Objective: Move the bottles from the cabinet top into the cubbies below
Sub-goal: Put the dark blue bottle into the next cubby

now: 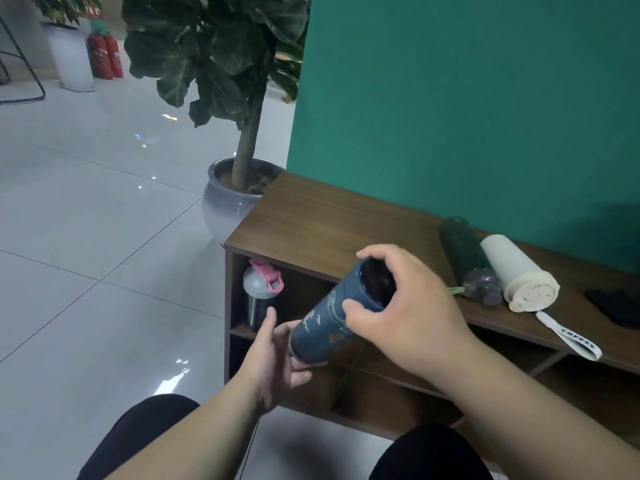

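Note:
A dark blue bottle (323, 325) with pale print hangs tilted in front of the wooden cabinet (311, 216). My right hand (412, 317) grips its black cap end. My left hand (273, 355) cups its base from below, fingers spread against it. A grey shaker bottle with a pink lid (261, 292) stands upright in the top left cubby. On the cabinet top a dark green bottle (467, 258) and a cream tumbler (519, 271) with a white "COFFEE" strap lie on their sides by the green wall.
A potted tree in a grey ceramic pot (225, 206) stands at the cabinet's left end. A black object (616, 306) lies at the right of the cabinet top. My knees in dark trousers are at the bottom. Glossy tiled floor spreads left.

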Demonstrator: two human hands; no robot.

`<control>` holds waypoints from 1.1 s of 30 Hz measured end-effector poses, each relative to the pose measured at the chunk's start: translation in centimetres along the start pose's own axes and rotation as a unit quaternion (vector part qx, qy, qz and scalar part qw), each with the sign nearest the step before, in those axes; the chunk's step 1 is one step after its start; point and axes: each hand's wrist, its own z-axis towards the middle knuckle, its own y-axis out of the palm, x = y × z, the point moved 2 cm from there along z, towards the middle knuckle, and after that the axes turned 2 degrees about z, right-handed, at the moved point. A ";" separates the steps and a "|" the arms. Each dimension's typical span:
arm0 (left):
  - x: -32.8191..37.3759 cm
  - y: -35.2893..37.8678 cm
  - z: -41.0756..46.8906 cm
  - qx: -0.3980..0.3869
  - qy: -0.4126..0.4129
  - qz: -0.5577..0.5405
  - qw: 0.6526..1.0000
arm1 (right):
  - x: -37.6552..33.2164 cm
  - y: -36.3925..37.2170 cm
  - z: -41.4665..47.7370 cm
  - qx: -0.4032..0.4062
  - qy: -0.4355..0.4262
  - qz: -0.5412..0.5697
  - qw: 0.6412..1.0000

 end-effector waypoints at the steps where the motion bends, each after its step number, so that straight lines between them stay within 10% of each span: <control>1: -0.4 0.1 -0.1 -0.006 -0.009 0.019 1.000 | 0.5 0.8 -0.2 -0.002 0.002 -0.008 1.000; 8: -3.3 0.9 2.3 0.004 -0.085 0.029 0.996 | 6.3 8.9 -1.9 -0.020 0.145 0.153 0.977; 33: -4.3 4.4 15.7 0.103 -0.099 0.028 0.989 | 20.2 20.1 6.8 0.026 0.321 0.192 0.927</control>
